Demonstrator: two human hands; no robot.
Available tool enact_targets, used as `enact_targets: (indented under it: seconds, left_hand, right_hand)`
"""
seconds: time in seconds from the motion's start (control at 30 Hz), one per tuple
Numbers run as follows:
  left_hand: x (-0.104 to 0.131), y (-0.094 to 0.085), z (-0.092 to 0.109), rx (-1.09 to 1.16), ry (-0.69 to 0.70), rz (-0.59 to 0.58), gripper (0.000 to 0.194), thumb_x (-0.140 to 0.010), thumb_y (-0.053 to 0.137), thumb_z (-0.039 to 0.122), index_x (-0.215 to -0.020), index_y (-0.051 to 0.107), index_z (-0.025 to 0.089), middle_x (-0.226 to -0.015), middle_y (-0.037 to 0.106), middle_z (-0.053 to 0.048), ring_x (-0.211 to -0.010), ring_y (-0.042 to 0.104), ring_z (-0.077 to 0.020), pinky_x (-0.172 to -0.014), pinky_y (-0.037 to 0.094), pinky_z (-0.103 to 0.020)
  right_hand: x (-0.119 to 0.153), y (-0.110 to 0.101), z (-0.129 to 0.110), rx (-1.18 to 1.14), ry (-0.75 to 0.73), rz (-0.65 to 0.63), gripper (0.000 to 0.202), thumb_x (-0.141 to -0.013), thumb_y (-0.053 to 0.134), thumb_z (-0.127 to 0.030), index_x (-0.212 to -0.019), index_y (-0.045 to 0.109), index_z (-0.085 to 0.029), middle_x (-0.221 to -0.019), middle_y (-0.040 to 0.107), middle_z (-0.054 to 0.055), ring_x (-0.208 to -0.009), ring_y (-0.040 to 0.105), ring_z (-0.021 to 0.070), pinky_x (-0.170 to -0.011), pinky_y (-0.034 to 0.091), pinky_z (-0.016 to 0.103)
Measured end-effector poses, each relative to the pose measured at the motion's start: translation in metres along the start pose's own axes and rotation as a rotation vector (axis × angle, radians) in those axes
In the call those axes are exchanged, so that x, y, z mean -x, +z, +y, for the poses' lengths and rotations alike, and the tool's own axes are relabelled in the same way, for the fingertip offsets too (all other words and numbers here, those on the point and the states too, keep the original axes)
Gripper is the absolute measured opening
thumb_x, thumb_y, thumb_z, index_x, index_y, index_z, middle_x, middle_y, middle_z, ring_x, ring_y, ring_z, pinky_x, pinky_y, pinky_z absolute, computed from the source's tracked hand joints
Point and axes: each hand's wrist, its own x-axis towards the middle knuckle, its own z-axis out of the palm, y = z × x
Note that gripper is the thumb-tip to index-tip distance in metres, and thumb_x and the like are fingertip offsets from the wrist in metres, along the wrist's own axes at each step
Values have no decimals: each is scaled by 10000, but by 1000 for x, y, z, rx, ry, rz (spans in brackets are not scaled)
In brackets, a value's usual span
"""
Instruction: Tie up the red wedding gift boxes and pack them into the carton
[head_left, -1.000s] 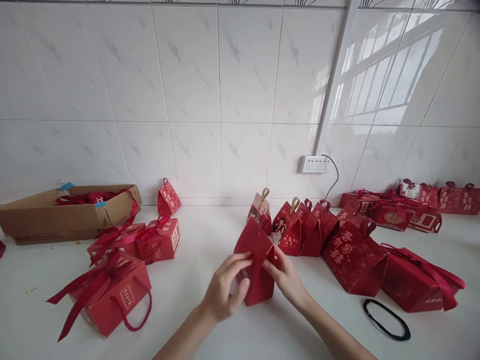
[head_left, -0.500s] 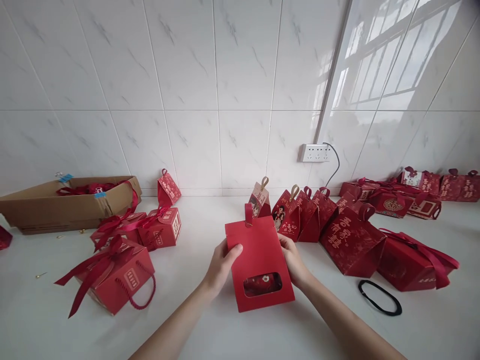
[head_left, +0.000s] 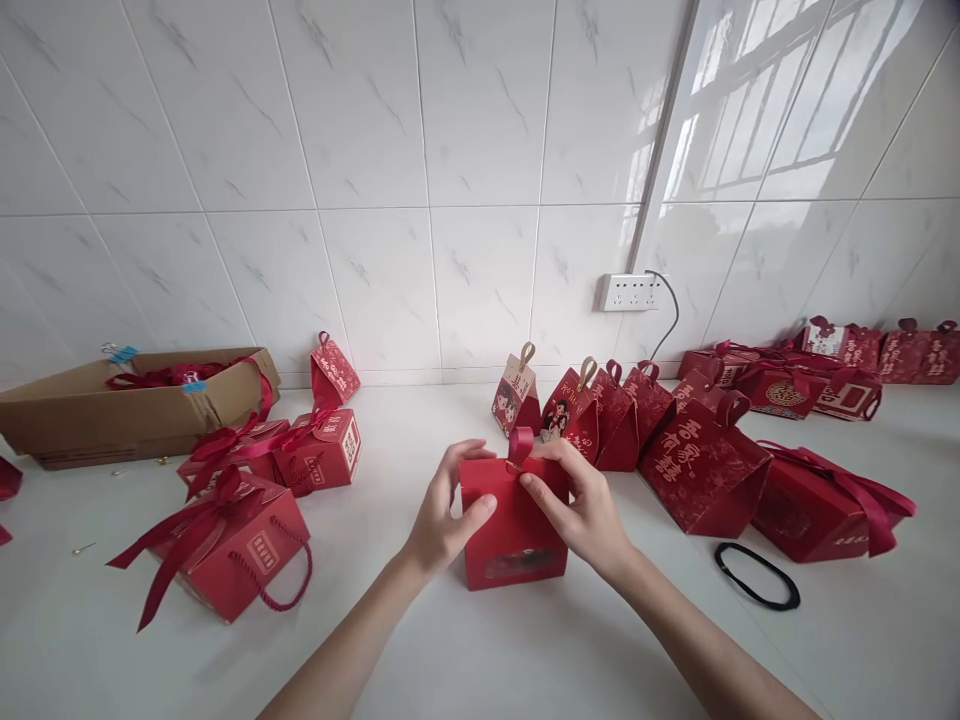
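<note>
Currently the red gift box [head_left: 510,525] stands on the table [head_left: 427,660] at six o'clock in view, ribbon loop [head_left: 520,443] at its twelve. The left hand [head_left: 444,515] has a half-curled grip on its nine o'clock edge, the right hand [head_left: 589,505] a closer one on its top at one o'clock.

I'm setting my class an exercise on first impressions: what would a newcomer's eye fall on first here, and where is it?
Probably the plain red box at the front centre, held between the left hand and the right hand. Next might come the bow-topped box at the front left, its ribbon tails trailing, and the black band at the front right, stark against the white table.
</note>
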Motion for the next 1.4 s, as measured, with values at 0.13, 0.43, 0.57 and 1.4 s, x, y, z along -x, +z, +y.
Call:
enact_targets:
  seconds: [0.13,0.43,0.57,1.4]
  left_hand:
    - [-8,11,23,-201,56,197,248,-826,518,402,-921,595,187,-959,636,-60,-967,584,-195,-868,462,-302]
    - [-5,22,26,-201,-3,270,215,-809,562,384,-733,567,182,-716,606,0,-698,584,-131,-675,483,-238]
    - [-5,21,21,-177,10,297,197,-795,584,384,-793,577,187,-773,615,-10,-742,596,-138,-696,489,-242]
    - [-8,16,23,-289,230,155,176,-850,510,259,-794,667,203,-851,635,-33,-829,599,-153,-745,486,-254]
  right_hand:
    - [1,0,-4,14,-50,2,56,-867,495,-236,-843,540,-214,-789,579,27,-724,549,157,-650,447,276]
    - [3,4,-4,-16,-33,21,64,-876,472,-245,-836,513,-217,-768,561,19,-706,535,150,-635,438,271]
    - [3,5,-3,-60,5,3,81,-884,472,-261,-849,527,-212,-788,571,20,-725,546,146,-651,445,266]
    - [-6,-5,-5,-103,41,-121,148,-897,451,-283,-870,587,-232,-809,601,18,-746,563,156,-766,453,314]
